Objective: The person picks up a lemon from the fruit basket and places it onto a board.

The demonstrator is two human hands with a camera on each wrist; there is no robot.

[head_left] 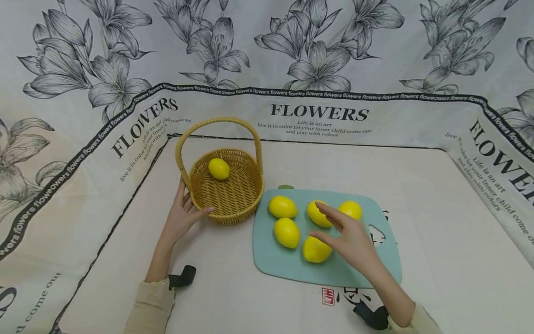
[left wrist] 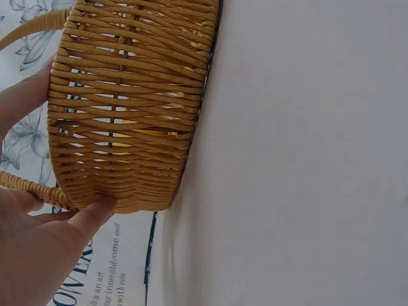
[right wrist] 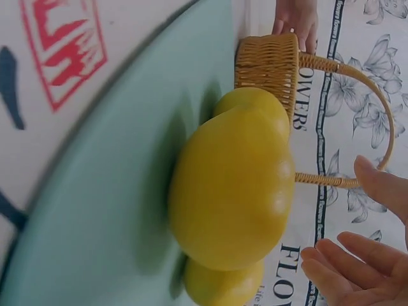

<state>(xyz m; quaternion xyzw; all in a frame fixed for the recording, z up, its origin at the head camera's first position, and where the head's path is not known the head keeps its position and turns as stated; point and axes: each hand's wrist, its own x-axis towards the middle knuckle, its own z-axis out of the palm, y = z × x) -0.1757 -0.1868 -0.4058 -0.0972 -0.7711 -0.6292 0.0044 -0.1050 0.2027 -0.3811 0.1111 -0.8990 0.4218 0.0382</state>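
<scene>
A woven wicker basket (head_left: pixel 227 215) with a tall arched handle stands at the left, one yellow lemon (head_left: pixel 219 169) inside it. My left hand (head_left: pixel 183 218) grips its near left side by the handle's foot, thumb at the rim; fingertips (left wrist: pixel 95 213) lie against the weave. Several lemons rest on a pale teal cutting board (head_left: pixel 267 260) to the right. Over the board hovers my right hand (head_left: pixel 352 239), thumb and fingers spread apart and holding nothing. Nearest beneath it is a lemon (right wrist: pixel 233 188), large in the right wrist view; my hand partly covers another lemon (head_left: pixel 318 214).
The board has a cut-out grip hole (head_left: pixel 377 235) at its right end. A small green piece (head_left: pixel 286 187) shows at its far edge. Under everything lies a white cloth (head_left: pixel 221 287) with flower prints and lettering, rising at the back and sides.
</scene>
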